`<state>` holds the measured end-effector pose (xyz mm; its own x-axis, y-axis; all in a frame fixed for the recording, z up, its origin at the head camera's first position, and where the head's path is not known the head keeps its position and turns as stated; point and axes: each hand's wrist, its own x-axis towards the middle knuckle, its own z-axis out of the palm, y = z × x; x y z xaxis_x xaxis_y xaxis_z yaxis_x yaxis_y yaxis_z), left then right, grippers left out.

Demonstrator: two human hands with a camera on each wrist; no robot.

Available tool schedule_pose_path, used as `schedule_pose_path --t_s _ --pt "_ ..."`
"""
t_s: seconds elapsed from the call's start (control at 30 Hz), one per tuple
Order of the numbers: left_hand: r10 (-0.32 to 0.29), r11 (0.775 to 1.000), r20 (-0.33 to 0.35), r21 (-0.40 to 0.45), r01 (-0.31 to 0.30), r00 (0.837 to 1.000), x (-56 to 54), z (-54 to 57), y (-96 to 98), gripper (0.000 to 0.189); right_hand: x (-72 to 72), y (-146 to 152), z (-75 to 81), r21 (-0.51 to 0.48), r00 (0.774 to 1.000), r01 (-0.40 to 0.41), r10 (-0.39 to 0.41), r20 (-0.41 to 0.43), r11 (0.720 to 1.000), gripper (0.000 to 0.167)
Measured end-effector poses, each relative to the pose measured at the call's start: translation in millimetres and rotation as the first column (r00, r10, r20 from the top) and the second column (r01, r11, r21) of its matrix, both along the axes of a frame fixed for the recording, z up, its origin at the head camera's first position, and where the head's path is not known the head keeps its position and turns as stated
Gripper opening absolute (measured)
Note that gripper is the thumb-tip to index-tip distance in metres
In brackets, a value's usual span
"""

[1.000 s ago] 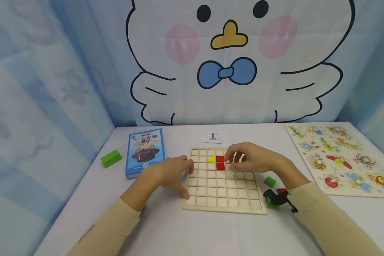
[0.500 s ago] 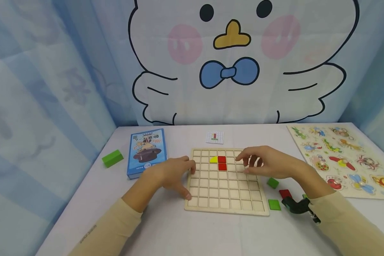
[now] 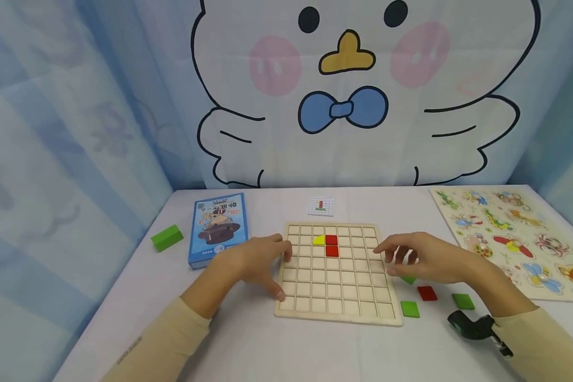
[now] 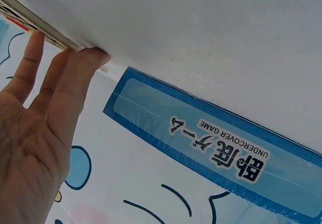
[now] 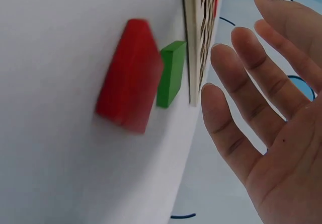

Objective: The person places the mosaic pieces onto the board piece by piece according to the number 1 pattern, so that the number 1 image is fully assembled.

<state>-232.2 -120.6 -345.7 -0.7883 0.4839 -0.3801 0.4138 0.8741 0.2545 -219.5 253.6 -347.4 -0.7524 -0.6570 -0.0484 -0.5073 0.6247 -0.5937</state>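
A wooden grid board (image 3: 341, 292) lies on the table. Near its top sit a yellow piece (image 3: 319, 240) with a slanted side, a red square tile (image 3: 331, 240) and another red tile (image 3: 331, 251) below that. My left hand (image 3: 255, 263) touches the board's left edge with fingers and thumb; in the left wrist view the fingertips (image 4: 95, 55) meet the board's side. Over the right edge hovers my right hand (image 3: 432, 259), fingers loosely bent and holding nothing. Beneath and beside it lie a red tile (image 3: 427, 293) and green tiles (image 3: 409, 309), one partly hidden by the hand.
Behind the board lies a small pattern card (image 3: 321, 206). A blue game box (image 3: 219, 225) and a green block (image 3: 167, 238) are on the left. A picture puzzle board (image 3: 515, 239) with insects and animals lies at the right. A printed curtain (image 3: 248, 154) hangs behind the table.
My right hand has moved right and nearer, from beside the red tiles to the board's right edge, uncovering loose tiles. The left hand stays at the board's left edge.
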Motion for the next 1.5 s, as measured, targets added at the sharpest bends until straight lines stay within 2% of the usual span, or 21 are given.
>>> schedule_pose_path --t_s 0.23,0.37,0.5,0.73,1.13,1.5 --pt "-0.034 0.999 -0.019 0.011 0.035 0.999 -0.7 -2.3 3.8 0.067 12.2 17.2 -1.6 -0.025 1.000 -0.004 0.003 -0.018 1.000 0.036" --pt "-0.025 1.000 -0.022 0.000 0.025 0.999 -0.7 -1.4 1.5 0.068 14.0 20.0 -4.8 -0.036 1.000 -0.008 0.008 -0.011 0.999 0.034" --pt "-0.018 1.000 -0.017 -0.012 0.017 1.000 0.5 -0.7 -2.0 0.068 18.9 22.2 -6.8 -0.020 1.000 0.016 -0.016 0.005 1.000 0.034" --pt "-0.054 0.999 -0.028 0.000 0.054 0.998 0.5 -1.3 -3.4 0.067 29.1 32.3 -7.4 0.003 0.998 0.054 -0.054 0.016 0.999 0.035" --pt "-0.061 0.998 -0.041 -0.005 0.061 0.997 0.2 -0.3 -3.3 0.067 34.7 45.8 -15.0 0.026 0.997 0.081 -0.080 -0.020 0.996 0.043" --pt "-0.054 0.999 -0.038 0.002 0.054 0.998 -0.4 -1.4 -3.8 0.066 37.9 53.3 -18.8 0.019 0.997 0.070 -0.070 0.030 0.997 0.050"
